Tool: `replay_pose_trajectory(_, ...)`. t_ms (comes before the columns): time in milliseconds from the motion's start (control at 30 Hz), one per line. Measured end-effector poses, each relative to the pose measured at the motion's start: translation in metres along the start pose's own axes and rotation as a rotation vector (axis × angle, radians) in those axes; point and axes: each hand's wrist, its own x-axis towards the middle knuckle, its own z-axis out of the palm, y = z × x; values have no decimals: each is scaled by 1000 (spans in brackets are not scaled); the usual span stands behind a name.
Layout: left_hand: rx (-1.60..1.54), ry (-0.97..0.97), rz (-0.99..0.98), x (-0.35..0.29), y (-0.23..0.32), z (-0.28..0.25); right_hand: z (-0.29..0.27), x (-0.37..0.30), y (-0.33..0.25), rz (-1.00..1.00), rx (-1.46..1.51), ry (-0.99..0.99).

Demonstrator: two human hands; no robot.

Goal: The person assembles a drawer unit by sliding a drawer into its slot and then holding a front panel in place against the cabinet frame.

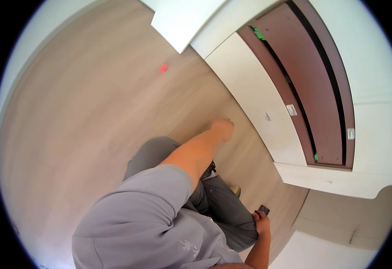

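One arm (191, 152) reaches forward over the wood-look floor (84, 103), and its left hand (223, 129) is near the white front (254, 89) of the cabinet, apart from it. The fingers look curled, but blur hides them; I cannot tell whether they pinch anything, nor whether the hand touches the floor.

The right hand (262, 222) is at the bent knee of the dark grey trousers (223, 210), fingers bent together. A small black object (264, 210) lies just beyond its fingertips; whether they touch or grip it, I cannot tell.

Beside the white front is a brown panel (312, 85) with two long black strips, a green piece (259, 34) near one end and another green piece (316, 157) near the other. Two white labels (291, 110) sit along it. A blurred red thing (163, 68) is well apart from both hands. A shoe (236, 190) shows beside the trousers.
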Motion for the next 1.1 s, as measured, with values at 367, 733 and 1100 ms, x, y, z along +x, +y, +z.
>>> replay_pose_trajectory(367,-424,3,-17,-19,36,19,26,80,-39,119,-125,-237)
replay_pose_trajectory(733,-477,-108,-81,-7,32,24,-36,233,-241,-659,-295,348)
replay_pose_trajectory(1100,-502,-153,-85,1,26,29,-27,315,-355,-543,-563,558)
